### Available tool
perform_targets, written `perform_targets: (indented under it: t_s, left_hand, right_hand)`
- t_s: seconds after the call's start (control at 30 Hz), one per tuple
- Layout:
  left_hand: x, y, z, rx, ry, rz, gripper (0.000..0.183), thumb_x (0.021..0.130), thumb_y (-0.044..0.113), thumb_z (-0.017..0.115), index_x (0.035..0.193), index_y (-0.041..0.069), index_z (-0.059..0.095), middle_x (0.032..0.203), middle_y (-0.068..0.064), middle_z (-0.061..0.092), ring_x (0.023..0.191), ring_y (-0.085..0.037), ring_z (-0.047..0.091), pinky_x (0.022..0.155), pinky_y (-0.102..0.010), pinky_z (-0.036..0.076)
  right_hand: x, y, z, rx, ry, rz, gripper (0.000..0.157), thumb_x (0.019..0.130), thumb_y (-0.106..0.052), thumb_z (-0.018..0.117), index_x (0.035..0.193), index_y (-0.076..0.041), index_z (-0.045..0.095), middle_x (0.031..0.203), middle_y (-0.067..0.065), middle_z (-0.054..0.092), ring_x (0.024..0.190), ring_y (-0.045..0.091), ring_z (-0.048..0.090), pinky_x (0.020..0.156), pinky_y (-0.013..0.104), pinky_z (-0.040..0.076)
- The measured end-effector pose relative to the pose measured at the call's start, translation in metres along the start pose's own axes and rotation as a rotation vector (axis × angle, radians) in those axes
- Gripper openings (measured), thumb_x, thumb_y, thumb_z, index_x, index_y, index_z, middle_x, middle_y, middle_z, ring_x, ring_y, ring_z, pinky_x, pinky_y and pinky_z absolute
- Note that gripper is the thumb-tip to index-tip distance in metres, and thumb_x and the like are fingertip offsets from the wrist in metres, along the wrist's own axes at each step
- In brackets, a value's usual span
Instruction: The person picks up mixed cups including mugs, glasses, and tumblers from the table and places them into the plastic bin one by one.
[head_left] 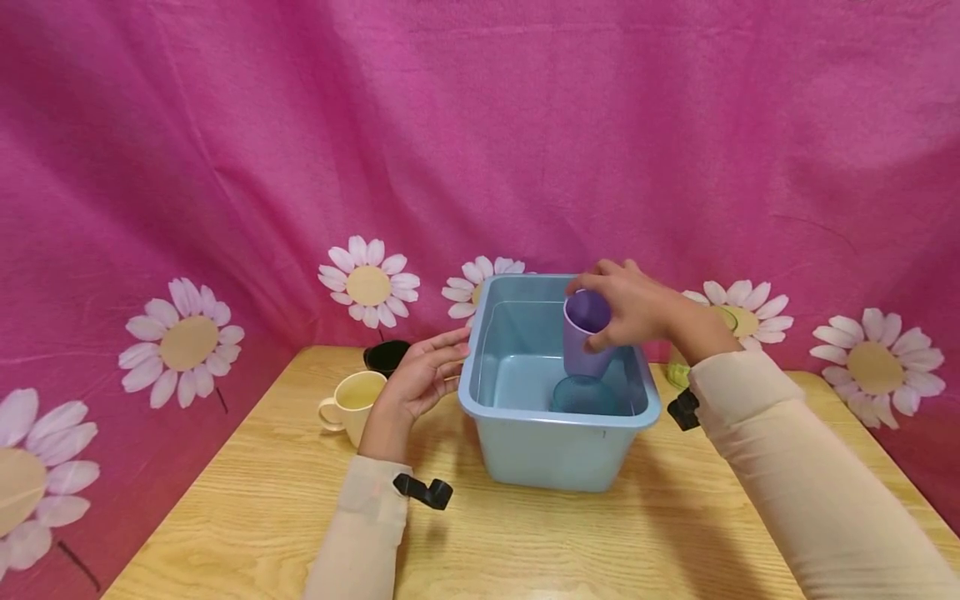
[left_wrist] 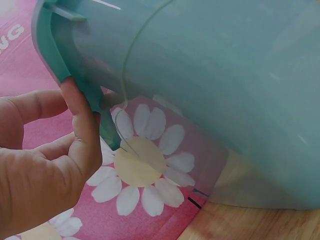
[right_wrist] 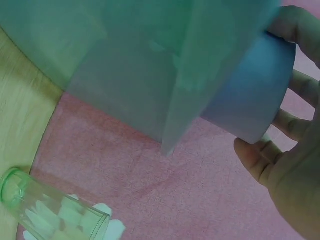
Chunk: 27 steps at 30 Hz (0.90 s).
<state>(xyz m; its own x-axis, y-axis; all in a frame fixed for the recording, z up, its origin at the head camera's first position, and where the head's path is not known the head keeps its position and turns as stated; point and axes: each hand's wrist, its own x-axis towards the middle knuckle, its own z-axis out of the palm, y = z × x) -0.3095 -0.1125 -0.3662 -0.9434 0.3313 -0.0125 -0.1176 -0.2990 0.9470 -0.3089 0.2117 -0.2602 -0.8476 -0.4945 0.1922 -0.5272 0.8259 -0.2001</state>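
My right hand grips a purple cup by its rim, thumb on the near side and fingers at the far side. The cup is held upright inside a blue plastic tub, over a teal glass dish lying in it. In the right wrist view the tub wall partly covers the purple cup. My left hand touches the tub's left rim with loosely extended fingers. The left wrist view shows its fingertips against the rim. Nothing is held in that hand.
Left of the tub stand a cream mug and a black cup, partly behind my left hand. To the right, a clear green glass stands on the wooden table. A pink flowered cloth hangs behind.
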Motion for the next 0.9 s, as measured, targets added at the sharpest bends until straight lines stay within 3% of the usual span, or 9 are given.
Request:
perform_targets:
  t_s: [0.27, 0.5, 0.9]
  left_hand:
    - [0.001, 0.001, 0.000, 0.000, -0.010, 0.005, 0.048, 0.103, 0.008, 0.057, 0.150, 0.003, 0.051, 0.125, -0.007, 0.066, 0.093, -0.017, 0.069, 0.081, -0.031, 0.060]
    - [0.001, -0.001, 0.000, -0.021, -0.017, 0.005, 0.049, 0.103, 0.005, 0.056, 0.151, 0.001, 0.048, 0.112, -0.003, 0.071, 0.089, -0.017, 0.069, 0.079, -0.030, 0.060]
    - [-0.001, -0.001, 0.000, -0.016, -0.014, 0.008, 0.048, 0.103, 0.007, 0.056, 0.150, 0.002, 0.050, 0.121, -0.004, 0.068, 0.093, -0.017, 0.070, 0.082, -0.032, 0.061]
  right_hand:
    - [0.000, 0.001, 0.007, -0.013, -0.042, -0.008, 0.074, 0.068, -0.032, 0.091, 0.135, -0.021, 0.062, 0.133, 0.014, 0.052, 0.113, 0.036, 0.042, 0.083, 0.049, 0.052]
    - [0.000, 0.006, 0.017, 0.019, -0.059, -0.005, 0.079, 0.068, -0.032, 0.092, 0.139, -0.021, 0.061, 0.136, 0.013, 0.052, 0.117, 0.034, 0.042, 0.085, 0.051, 0.054]
    - [0.005, 0.005, 0.028, -0.021, -0.075, -0.067, 0.069, 0.068, -0.030, 0.092, 0.133, -0.025, 0.068, 0.130, 0.011, 0.055, 0.116, 0.033, 0.042, 0.086, 0.048, 0.051]
